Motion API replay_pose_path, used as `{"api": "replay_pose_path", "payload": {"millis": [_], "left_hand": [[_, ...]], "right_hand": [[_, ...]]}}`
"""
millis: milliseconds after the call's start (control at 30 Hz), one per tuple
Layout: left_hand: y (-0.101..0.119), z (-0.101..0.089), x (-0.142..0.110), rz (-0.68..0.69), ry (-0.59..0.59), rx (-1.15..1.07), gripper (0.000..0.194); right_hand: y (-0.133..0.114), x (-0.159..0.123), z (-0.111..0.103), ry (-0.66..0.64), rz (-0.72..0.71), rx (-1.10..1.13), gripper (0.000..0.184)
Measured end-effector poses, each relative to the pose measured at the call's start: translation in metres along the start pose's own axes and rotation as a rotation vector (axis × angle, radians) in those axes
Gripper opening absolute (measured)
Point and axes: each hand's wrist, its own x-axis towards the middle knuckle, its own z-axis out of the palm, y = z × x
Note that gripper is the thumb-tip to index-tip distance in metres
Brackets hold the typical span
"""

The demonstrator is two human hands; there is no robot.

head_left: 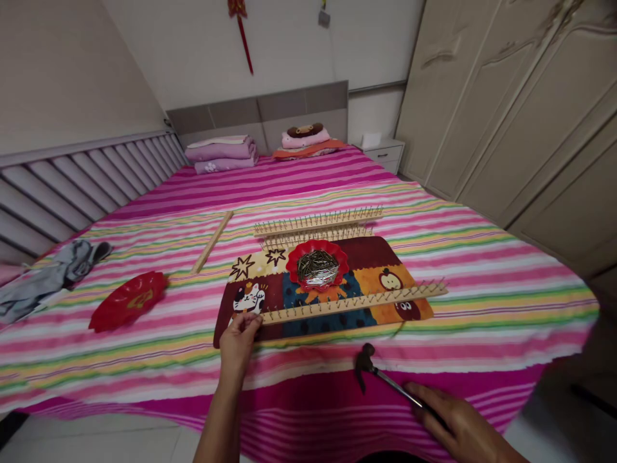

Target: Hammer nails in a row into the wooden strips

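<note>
so, in the head view, front strip (332,308): lies across the mat (274,296) near its near edge, right end reaching past the mat's right edge.
left hand (240,332): yours pinches the strip's left end, by the mat's near-left corner.
right hand (446,415): you grip the handle of the hammer (395,386), its head just off the mat's near edge, apart from the strip.
nail row (332,301): runs from just beside your left fingers to the right end, so this strip looks nearly or fully done; how deep they sit is too small to tell.
back strips (313,225): two, by the mat's far edge, bristling with nails, apparently done.
plain strip (212,243): on the bed (482,276) past the mat's far-left corner, no nails visible; seemingly what's left.
red bowl (292,267): on the mat by its far edge, holding plenty of loose nails (315,265).
</note>
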Motion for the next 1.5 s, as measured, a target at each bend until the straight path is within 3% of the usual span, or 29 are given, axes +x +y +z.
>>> {"api": "replay_pose_path", "payload": {"millis": [167, 267, 333, 467, 600, 733, 967, 1133, 1233, 1367, 1500], "left_hand": [[0.004, 0.002, -0.007, 0.087, 0.023, 0.157, 0.031], [0.003, 0.004, -0.011, 0.122, 0.028, 0.203, 0.030], [0.001, 0.005, -0.014, 0.138, 0.032, 0.203, 0.030], [-0.004, 0.008, -0.016, 0.175, 0.061, 0.169, 0.028], [-0.008, 0.009, -0.017, 0.211, 0.078, 0.135, 0.027], [-0.010, 0.010, -0.019, 0.234, 0.074, 0.135, 0.026], [-0.012, 0.011, -0.021, 0.227, 0.086, 0.114, 0.026], [-0.014, 0.011, -0.020, 0.246, 0.086, 0.149, 0.022], [-0.013, 0.012, -0.020, 0.243, 0.089, 0.137, 0.023], [-0.013, 0.013, -0.020, 0.212, 0.091, 0.066, 0.026], [-0.015, 0.009, -0.021, 0.130, 0.075, -0.072, 0.035]], "right_hand": [[0.000, 0.000, 0.000, -0.005, 0.032, 0.048, 0.044], [-0.012, 0.000, 0.002, 0.035, 0.073, 0.192, 0.047], [-0.032, 0.004, 0.003, 0.042, 0.120, 0.366, 0.050], [-0.094, 0.033, -0.007, -0.093, 0.238, 0.797, 0.049], [-0.154, 0.084, -0.019, -0.095, -0.004, 0.802, 0.038], [-0.181, 0.127, -0.008, -0.133, -0.119, 0.697, 0.039], [-0.190, 0.142, 0.004, -0.050, -0.263, 0.495, 0.043], [-0.193, 0.140, 0.000, -0.093, -0.202, 0.439, 0.041], [-0.188, 0.127, -0.007, -0.086, -0.239, 0.460, 0.043], [-0.165, 0.094, -0.013, -0.074, -0.224, 0.425, 0.042], [-0.121, 0.054, -0.005, -0.068, -0.172, 0.350, 0.044]]}}
